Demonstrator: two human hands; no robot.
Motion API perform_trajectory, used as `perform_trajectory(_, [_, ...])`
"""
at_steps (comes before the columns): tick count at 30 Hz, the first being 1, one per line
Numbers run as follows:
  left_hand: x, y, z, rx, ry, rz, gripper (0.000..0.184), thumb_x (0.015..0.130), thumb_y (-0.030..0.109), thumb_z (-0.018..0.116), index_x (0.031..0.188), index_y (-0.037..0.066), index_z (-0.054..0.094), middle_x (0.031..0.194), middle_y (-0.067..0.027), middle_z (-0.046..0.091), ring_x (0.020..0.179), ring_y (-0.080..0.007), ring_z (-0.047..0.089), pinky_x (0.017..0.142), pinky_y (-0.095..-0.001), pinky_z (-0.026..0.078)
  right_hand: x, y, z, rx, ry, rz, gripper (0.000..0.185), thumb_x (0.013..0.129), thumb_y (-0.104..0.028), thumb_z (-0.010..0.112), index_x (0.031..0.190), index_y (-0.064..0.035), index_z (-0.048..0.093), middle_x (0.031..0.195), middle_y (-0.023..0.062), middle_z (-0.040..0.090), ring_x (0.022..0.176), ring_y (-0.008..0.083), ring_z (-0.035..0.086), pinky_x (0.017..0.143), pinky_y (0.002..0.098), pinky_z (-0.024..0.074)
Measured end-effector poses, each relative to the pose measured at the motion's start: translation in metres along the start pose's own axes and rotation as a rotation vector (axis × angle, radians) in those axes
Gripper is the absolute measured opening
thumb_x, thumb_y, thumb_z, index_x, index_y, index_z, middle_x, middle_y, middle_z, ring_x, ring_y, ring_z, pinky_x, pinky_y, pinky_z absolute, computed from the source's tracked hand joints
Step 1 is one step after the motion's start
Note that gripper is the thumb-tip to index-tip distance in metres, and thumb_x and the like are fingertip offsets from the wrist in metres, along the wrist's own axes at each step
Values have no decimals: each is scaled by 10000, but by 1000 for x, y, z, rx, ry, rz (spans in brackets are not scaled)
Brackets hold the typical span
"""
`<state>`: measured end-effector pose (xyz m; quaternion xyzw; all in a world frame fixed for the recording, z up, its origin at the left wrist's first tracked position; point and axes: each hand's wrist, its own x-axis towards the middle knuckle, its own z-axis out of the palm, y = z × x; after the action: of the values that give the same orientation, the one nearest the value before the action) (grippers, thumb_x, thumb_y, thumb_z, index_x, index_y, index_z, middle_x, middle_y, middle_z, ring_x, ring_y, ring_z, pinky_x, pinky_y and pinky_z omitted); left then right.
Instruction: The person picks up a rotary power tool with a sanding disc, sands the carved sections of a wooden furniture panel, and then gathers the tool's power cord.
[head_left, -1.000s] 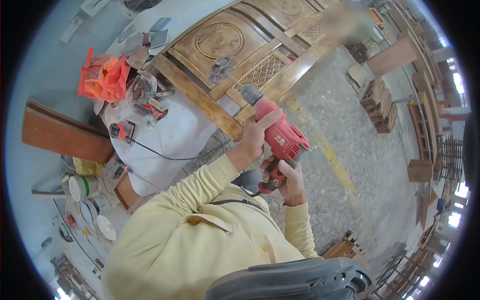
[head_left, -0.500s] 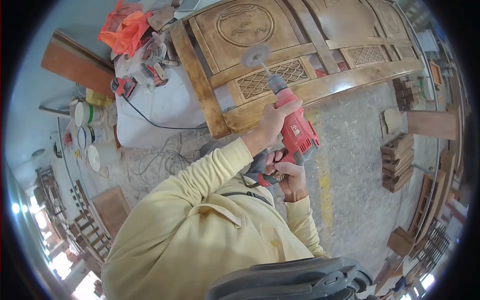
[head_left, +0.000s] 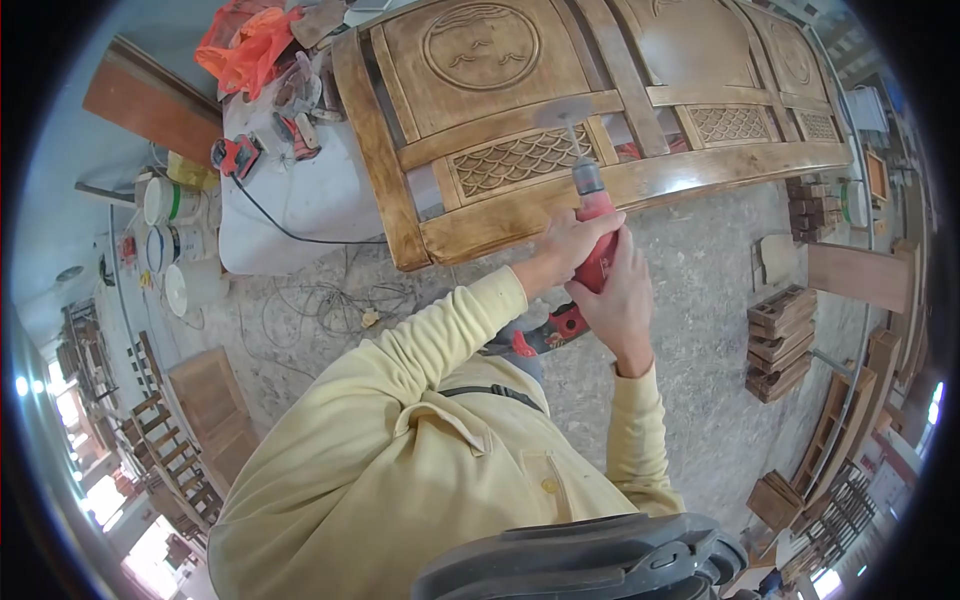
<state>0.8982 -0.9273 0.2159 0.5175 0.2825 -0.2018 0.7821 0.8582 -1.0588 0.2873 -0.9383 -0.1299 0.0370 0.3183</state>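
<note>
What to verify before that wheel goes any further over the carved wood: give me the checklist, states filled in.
1. Both hands on the drill: ok; left hand and right hand hold its body.
2. A hand on the handle: not ok; it juts out below the right hand, apparently ungripped.
3. Shaft in the chuck: ok, by its look.
4. Wheel at rest: not ok; its blur suggests spinning.
5. Wheel clear of the carved panel: cannot tell; they overlap in view.
6. Black cord away from the wheel: ok; it lies off to the left.
</note>
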Motion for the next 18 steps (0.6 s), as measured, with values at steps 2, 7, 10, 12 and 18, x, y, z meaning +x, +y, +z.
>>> perform_trajectory(2, [9,-7,3,106,72,4,619,906,474,871,1131,-88,743,1017,-134,764,889,-197,743,814,-362,596,18,-5,21,-138,-49,131,820,801,-232,879,1444,53,457,1253,300,660,1213,484,638,980,553,532])
perform_trajectory(7, [33,-9,2,262,-7,80,961,878,726,749,1166,-190,718,1196,-354,733,1166,-350,728,975,-409,569,44,2,39,-321,-26,237,592,891,-342,806,1223,71,541,1021,285,716,952,523,716,844,612,563])
perform_trajectory(10, [46,-1,-1,365,-4,48,816,893,659,784,1142,-118,760,1223,-283,747,1195,-297,690,968,-421,558,58,8,39,-380,-57,259,602,872,-379,818,1186,64,559,960,272,746,901,515,741,802,612,578])
perform_trajectory(12, [50,1,-10,384,-50,60,802,892,677,759,1119,-92,778,1220,-276,752,1221,-312,680,976,-430,554,69,1,37,-332,-192,398,694,795,-436,864,1184,65,583,1003,290,772,976,491,762,859,575,592])
perform_trajectory(18, [49,5,-41,447,-19,101,771,899,696,698,1000,-60,810,1080,-258,783,1099,-337,736,912,-442,572,77,1,59,-243,-253,388,871,672,-508,933,1217,85,599,1074,299,782,1045,477,765,918,535,598])
